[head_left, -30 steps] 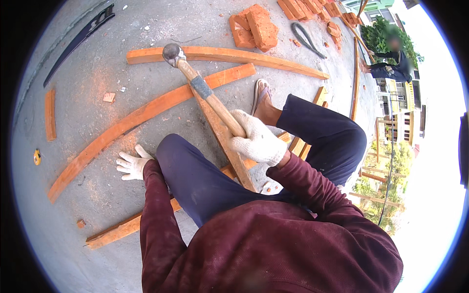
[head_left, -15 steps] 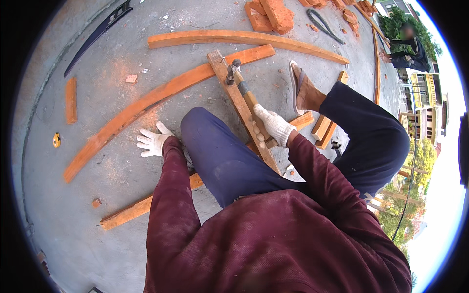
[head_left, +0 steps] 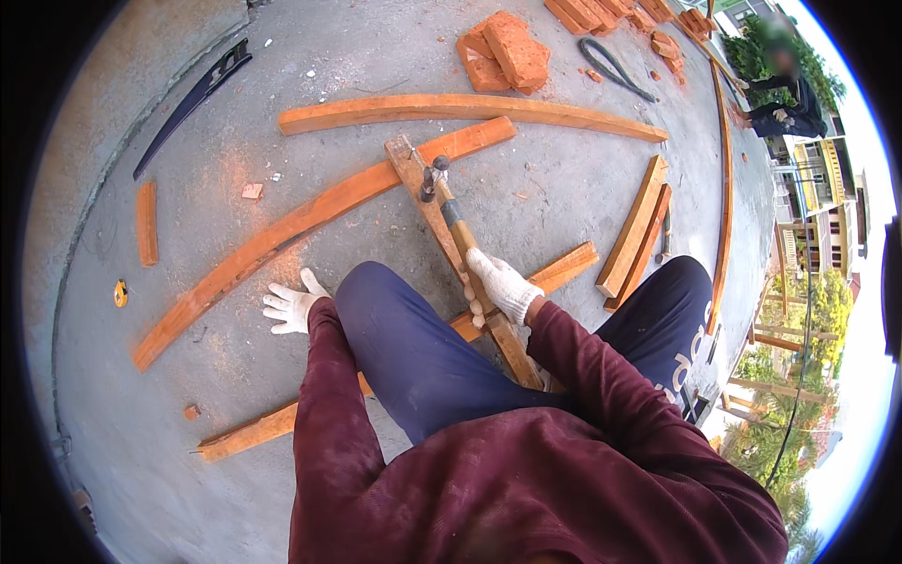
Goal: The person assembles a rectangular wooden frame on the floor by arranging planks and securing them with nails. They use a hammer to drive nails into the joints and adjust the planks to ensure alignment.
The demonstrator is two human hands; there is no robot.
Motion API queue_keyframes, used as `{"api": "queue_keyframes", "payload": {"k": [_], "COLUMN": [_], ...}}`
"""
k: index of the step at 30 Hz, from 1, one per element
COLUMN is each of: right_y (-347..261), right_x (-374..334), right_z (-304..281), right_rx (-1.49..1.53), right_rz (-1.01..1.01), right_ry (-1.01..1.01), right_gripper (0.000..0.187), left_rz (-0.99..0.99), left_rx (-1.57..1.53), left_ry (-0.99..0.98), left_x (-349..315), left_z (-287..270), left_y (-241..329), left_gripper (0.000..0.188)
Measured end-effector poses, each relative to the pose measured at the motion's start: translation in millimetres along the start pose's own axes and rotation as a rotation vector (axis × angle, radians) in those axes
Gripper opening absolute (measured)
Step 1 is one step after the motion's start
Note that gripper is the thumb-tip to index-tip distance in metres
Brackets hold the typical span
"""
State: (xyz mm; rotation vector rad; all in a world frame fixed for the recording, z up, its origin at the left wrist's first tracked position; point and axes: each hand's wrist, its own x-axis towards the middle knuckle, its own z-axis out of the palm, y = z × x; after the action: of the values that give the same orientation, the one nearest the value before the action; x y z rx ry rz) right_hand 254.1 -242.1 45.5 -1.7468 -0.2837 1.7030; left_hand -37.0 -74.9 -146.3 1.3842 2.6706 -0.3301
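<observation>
My right hand (head_left: 503, 285), in a white work glove, is wrapped round the wooden handle of a hammer (head_left: 460, 228). The hammer's dark metal head rests by the upper part of a short wooden crosspiece (head_left: 413, 179). That crosspiece lies over a long beam (head_left: 301, 224) at its far end and another beam (head_left: 562, 267) nearer me. My left hand (head_left: 293, 303), also gloved, is spread with fingers apart on the concrete floor, just below the long beam. My left leg covers the middle of the nearer beam, whose other end (head_left: 249, 430) shows at the left.
Another timber (head_left: 470, 110) lies farther off, below stacked bricks (head_left: 507, 54) and a dark looped hose (head_left: 615, 70). Two short timbers (head_left: 634, 230) sit at right beside a second tool. A handsaw (head_left: 193, 103) and yellow tape measure (head_left: 120, 293) lie left. A person (head_left: 794, 94) stands far right.
My right leg has folded down, and its sandalled foot has left the view. The short timbers at right now show more fully. Both hands keep their places, the right still on the hammer.
</observation>
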Motion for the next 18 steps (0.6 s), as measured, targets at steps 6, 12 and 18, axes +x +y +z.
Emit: {"api": "queue_keyframes", "payload": {"k": [6, 12, 18], "right_y": [-21, 4, 6], "right_x": [-11, -4, 3], "right_z": [-33, -40, -78], "right_rx": [-0.149, 0.089, 0.371], "right_rz": [-0.036, -0.168, -0.182], "right_ry": [-0.054, -0.194, -0.128], "right_gripper": [0.042, 0.027, 0.015], "left_rz": [0.014, 0.535, 0.243], "left_rx": [-0.236, -1.482, -0.946], "left_ry": [-0.264, -0.136, -0.446], "left_x": [29, 66, -155], "left_z": [-20, -118, -95], "left_y": [-3, 62, 166], "left_gripper": [0.101, 0.077, 0.12]}}
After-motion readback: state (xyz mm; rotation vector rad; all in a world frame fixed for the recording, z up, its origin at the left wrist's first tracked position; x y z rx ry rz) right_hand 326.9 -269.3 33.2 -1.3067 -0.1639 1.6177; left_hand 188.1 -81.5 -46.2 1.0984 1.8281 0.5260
